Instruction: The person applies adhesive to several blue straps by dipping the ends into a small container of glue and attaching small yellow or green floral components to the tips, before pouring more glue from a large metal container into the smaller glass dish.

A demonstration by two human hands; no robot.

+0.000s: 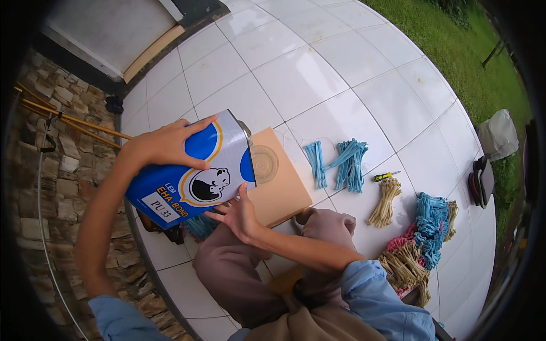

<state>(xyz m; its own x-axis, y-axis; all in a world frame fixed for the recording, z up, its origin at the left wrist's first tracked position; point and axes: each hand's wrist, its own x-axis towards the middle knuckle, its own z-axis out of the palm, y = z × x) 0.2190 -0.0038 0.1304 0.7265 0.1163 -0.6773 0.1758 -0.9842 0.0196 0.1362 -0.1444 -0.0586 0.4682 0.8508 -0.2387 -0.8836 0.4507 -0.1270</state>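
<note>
The left hand [162,145], fingers spread, grips the tilted blue can [187,176] at the left edge of the tan board [284,182]; the right hand [242,219], loosely open, touches the can.

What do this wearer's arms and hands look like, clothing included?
The left hand and right hand are bare, with no gloves visible. Both forearms are uncovered below light blue sleeves, the right one bunched and wrinkled.

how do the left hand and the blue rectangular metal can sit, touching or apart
Touching. In the head view, the left hand grips the blue rectangular metal can, its fingers lying against the printed surface.
</note>
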